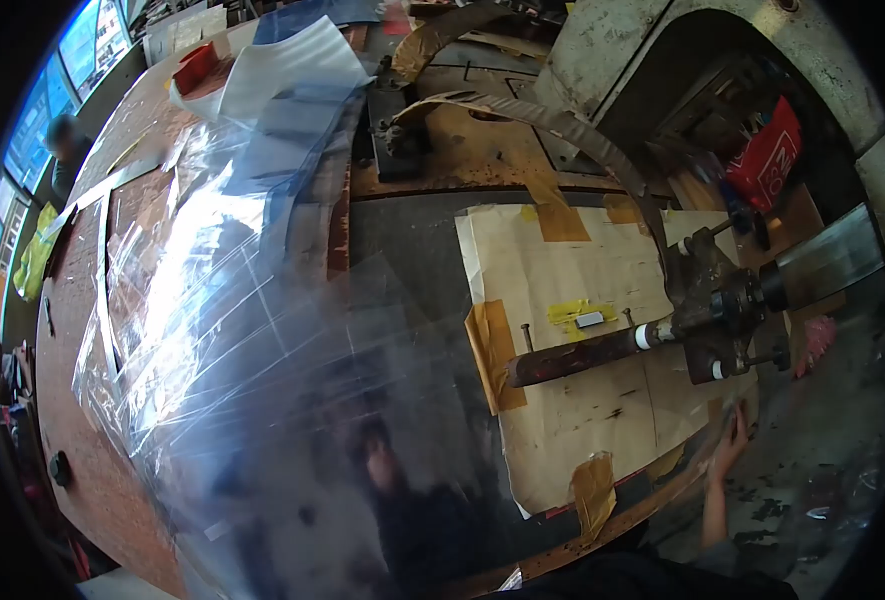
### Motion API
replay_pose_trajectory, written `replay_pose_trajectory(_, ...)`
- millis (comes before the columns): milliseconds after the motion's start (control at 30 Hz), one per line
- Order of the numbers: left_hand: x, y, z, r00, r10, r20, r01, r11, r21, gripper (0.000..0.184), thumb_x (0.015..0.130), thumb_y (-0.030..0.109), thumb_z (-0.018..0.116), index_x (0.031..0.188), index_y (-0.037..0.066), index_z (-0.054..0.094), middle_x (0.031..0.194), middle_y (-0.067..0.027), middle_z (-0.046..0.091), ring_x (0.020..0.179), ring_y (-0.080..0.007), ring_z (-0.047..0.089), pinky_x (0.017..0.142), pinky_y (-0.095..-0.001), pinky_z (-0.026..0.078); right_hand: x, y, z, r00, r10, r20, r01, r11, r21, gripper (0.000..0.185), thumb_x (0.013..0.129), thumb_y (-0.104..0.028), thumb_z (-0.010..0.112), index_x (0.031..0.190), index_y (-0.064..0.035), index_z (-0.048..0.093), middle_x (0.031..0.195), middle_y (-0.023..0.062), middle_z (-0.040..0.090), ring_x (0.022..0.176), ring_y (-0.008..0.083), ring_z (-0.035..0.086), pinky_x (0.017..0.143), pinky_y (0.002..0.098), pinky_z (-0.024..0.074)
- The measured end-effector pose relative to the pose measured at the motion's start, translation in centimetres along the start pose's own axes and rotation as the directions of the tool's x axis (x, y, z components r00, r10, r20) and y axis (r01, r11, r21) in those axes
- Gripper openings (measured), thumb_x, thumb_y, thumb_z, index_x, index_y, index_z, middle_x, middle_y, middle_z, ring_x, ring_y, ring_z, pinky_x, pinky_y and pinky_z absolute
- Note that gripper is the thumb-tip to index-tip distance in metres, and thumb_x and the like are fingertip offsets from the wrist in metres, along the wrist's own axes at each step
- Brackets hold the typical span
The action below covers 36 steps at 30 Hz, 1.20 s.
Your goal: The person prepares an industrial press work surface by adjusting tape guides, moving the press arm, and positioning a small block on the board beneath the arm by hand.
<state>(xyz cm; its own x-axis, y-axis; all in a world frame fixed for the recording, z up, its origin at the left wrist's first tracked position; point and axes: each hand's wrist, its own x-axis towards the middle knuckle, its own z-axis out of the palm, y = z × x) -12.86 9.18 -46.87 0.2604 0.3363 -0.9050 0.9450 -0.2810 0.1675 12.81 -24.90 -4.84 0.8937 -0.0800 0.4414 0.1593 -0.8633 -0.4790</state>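
Clear sheets [212, 370]; taped paper [562, 430] — alongside

On the right we see a cream sheet [557, 440] with scattered dark flecks, amber-brown tape [497, 345] at its edge and a bright yellow patch [565, 311] under a whitish block [589, 320]. The handle [582, 359] over it is dark reddish brown, with a white ring [645, 337]. At left, we see clear film [262, 300], bluish and streaked with white glare, on a reddish-brown table [70, 370]. Far left is a red tray [196, 68]; far right, a red bag [770, 155] bears white lettering.
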Motion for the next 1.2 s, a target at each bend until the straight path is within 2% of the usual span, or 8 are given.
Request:
replay_pose_trajectory(667, -5.3, -3.2, 9.5, 0.928, -0.01, -0.372, -0.075, 0.974, -0.213, 0.049, 0.085, 0.036, 0.06, 0.119, 0.0, 0.055, 0.111, -0.026, 0.059, 0.105, -0.0426, 0.056, 0.088, -0.0476, 0.044, -0.7, -2.4, 1.0, 0.993, 0.037, -0.109, -0.009, 0.97, 0.245, 0.029, 0.095, -0.006, 0.045, 0.119, -0.0032, 0.061, 0.136, 0.0147, 0.046, 0.126, 0.0272, 0.042, 0.104, 0.0396, 0.0312)
replay_pose_trajectory(733, -5.2, -3.3, 10.6, 0.783, 0.123, -0.609, -0.319, 0.92, -0.225, 0.05, 0.085, 0.036, 0.06, 0.119, 0.001, 0.055, 0.111, -0.0259, 0.059, 0.105, -0.0428, 0.056, 0.089, -0.0479, 0.044, -1.4, -2.4, 0.3, 0.999, -0.018, -0.042, 0.028, 0.966, 0.257, 0.032, 0.095, -0.004, 0.042, 0.122, -0.0043, 0.06, 0.138, 0.0128, 0.043, 0.129, 0.0255, 0.039, 0.105, 0.0392, 0.0306)
replay_pose_trajectory(833, -12.8, 1.7, 6.7, 0.327, 0.276, -0.904, -0.729, 0.683, -0.055, 0.035, 0.085, 0.02, 0.061, 0.114, 0.001, 0.056, 0.105, -0.023, 0.062, 0.096, -0.0419, 0.06, 0.082, -0.0472, 0.048, -1.9, -2.3, 0.1, 0.999, -0.052, -0.002, 0.045, 0.848, 0.529, 0.034, 0.095, -0.005, 0.042, 0.124, -0.0058, 0.059, 0.139, 0.0127, 0.042, 0.129, 0.0248, 0.039, 0.107, 0.038, 0.029)
replay_pose_trajectory(900, -23.8, 7.1, 3.5, 0.296, 0.207, -0.932, -0.687, 0.724, -0.057, 0.025, 0.081, 0.005, 0.062, 0.104, 0.001, 0.058, 0.096, -0.0216, 0.061, 0.085, -0.0356, 0.063, 0.071, -0.0422, 0.05, -1.9, -2.4, -0.2, 0.997, -0.077, 0.015, 0.056, 0.83, 0.554, 0.035, 0.095, -0.004, 0.041, 0.126, -0.0062, 0.058, 0.14, 0.0125, 0.04, 0.131, 0.0247, 0.037, 0.108, 0.0372, 0.0283)
replay_pose_trajectory(967, -29.5, 8.4, 2.5, 0.014, 0.342, -0.94, -0.714, 0.661, 0.23, 0.031, 0.078, 0.007, 0.065, 0.108, 0.007, 0.055, 0.091, -0.0181, 0.057, 0.078, -0.0342, 0.058, 0.07, -0.0423, 0.048, -2.1, -2.2, -0.4, 0.997, -0.079, 0.023, 0.051, 0.82, 0.57, 0.036, 0.095, -0.004, 0.04, 0.127, -0.0052, 0.057, 0.142, 0.0134, 0.038, 0.132, 0.0262, 0.035, 0.11, 0.0404, 0.0254)
replay_pose_trajectory(1033, -33.3, 10.2, 0.5, -0.412, 0.382, -0.827, -0.561, 0.609, 0.561, 0.044, 0.073, 0.009, 0.07, 0.113, 0.011, 0.053, 0.098, -0.014, 0.054, 0.084, -0.0296, 0.057, 0.072, -0.0404, 0.048, -2.2, -2.1, -0.9, 0.983, -0.18, 0.038, 0.152, 0.911, 0.384, 0.038, 0.092, -0.007, 0.045, 0.128, -0.0084, 0.056, 0.141, 0.0111, 0.041, 0.135, 0.0265, 0.033, 0.11, 0.0536, -0.0127)
replay_pose_trajectory(1067, -34.3, 10.7, -0.3, -0.591, 0.39, -0.706, -0.444, 0.574, 0.688, 0.05, 0.07, 0.01, 0.073, 0.115, 0.014, 0.052, 0.102, -0.012, 0.053, 0.087, -0.0274, 0.057, 0.073, -0.0394, 0.048, -2.4, -2.0, -1.0, 0.979, -0.195, 0.061, 0.153, 0.899, 0.411, 0.039, 0.091, -0.009, 0.046, 0.129, -0.0089, 0.055, 0.14, 0.0104, 0.043, 0.135, 0.026, 0.033, 0.107, 0.0553, -0.0173)
replay_pose_trajectory(1200, -38.4, 14.0, -4.2, -0.61, 0.58, -0.54, -0.174, 0.567, 0.805, 0.057, 0.071, 0.019, 0.076, 0.122, 0.028, 0.053, 0.12, -0.007, 0.053, 0.11, -0.0222, 0.051, 0.095, -0.0424, 0.038, -2.8, -1.6, -1.4, 0.943, -0.23, 0.24, -0.015, 0.693, 0.72, 0.045, 0.088, -0.011, 0.05, 0.132, -0.0071, 0.051, 0.144, 0.0102, 0.037, 0.136, 0.0256, 0.031, 0.102, 0.0578, -0.0247)
